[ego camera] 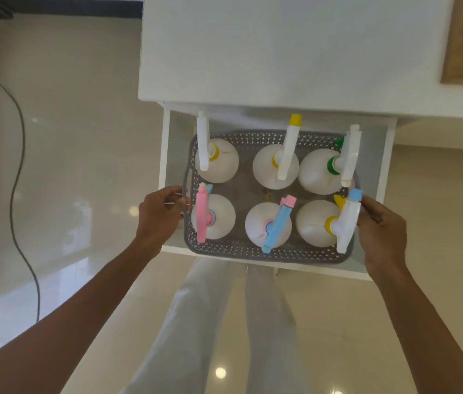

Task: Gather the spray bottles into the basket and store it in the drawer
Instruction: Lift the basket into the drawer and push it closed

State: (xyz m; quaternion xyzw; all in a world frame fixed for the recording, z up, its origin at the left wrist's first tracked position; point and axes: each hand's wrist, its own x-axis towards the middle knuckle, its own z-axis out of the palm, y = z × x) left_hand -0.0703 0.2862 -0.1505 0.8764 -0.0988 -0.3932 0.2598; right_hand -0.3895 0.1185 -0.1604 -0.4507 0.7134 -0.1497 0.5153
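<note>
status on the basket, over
Left hand and right hand grip basket at its ends. Six spray bottles aboard, basket inside open drawer. Nothing seen in the way.

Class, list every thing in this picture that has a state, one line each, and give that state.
drawer, pulled open.
grey basket, in the drawer, full of bottles.
six spray bottles, upright in the basket, two rows of three.
left hand, grips the basket's left handle.
right hand, holds the basket's right edge.
</note>
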